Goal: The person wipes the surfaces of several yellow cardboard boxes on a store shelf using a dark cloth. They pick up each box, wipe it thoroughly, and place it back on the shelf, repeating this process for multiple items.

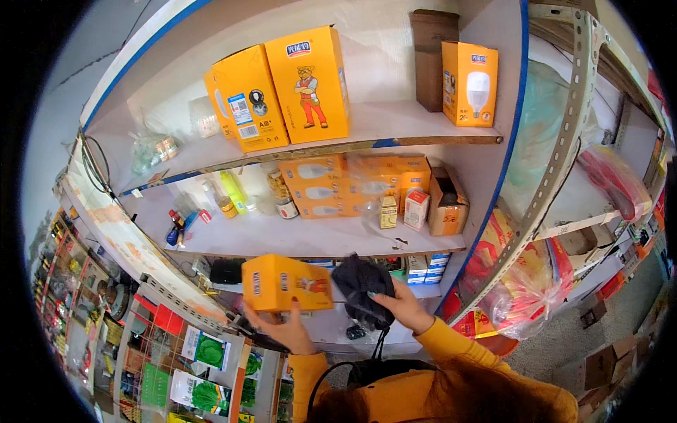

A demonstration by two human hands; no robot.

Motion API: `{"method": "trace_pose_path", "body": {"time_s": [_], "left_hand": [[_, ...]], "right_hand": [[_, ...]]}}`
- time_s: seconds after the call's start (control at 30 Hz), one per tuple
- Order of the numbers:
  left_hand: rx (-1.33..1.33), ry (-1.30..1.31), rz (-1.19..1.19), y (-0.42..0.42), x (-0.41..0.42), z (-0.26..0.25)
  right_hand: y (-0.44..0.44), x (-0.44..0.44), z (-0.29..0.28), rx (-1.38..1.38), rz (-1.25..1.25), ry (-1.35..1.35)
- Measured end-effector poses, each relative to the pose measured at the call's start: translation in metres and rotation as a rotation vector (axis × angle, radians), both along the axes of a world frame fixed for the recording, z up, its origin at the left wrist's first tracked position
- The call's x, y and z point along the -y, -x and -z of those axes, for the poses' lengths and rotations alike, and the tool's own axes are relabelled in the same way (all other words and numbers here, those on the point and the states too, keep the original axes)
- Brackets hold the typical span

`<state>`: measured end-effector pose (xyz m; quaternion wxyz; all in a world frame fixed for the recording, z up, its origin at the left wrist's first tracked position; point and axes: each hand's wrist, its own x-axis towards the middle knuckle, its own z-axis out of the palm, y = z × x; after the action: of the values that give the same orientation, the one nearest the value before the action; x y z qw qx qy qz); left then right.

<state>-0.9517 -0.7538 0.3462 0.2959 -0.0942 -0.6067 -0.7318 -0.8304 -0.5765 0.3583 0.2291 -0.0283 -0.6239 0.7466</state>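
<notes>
My left hand (288,325) is closed on the lower edge of a yellow cardboard bulb box (285,283), held tilted on its side in front of the shelves. Beside it, my right hand (399,306) grips a crumpled black cloth or bag (362,291), from which dark cords hang. A small gap separates the box from the black bundle. On the top shelf above stand larger yellow bulb boxes (309,84) and, further right, a single yellow bulb box (470,84).
The middle shelf (328,238) holds stacked orange bulb boxes (325,187), jars, bottles and a brown carton (447,203). Seed packets (206,349) hang on a rack at lower left. A perforated metal upright (563,121) and plastic-wrapped red goods (529,291) stand at right.
</notes>
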Motion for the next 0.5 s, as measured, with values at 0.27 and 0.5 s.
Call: {"method": "trace_pose_path", "body": {"time_s": [0.27,0.5], "left_hand": [[0.107,-0.075,0.064,-0.003,0.027,0.02],[0.174,-0.103,0.079,0.006,0.038,0.03]], "right_hand": [[0.016,-0.074,-0.245,-0.4,0.791,-1.054],[0.074,-0.147,-0.33,0.571,0.549,-1.63]]}}
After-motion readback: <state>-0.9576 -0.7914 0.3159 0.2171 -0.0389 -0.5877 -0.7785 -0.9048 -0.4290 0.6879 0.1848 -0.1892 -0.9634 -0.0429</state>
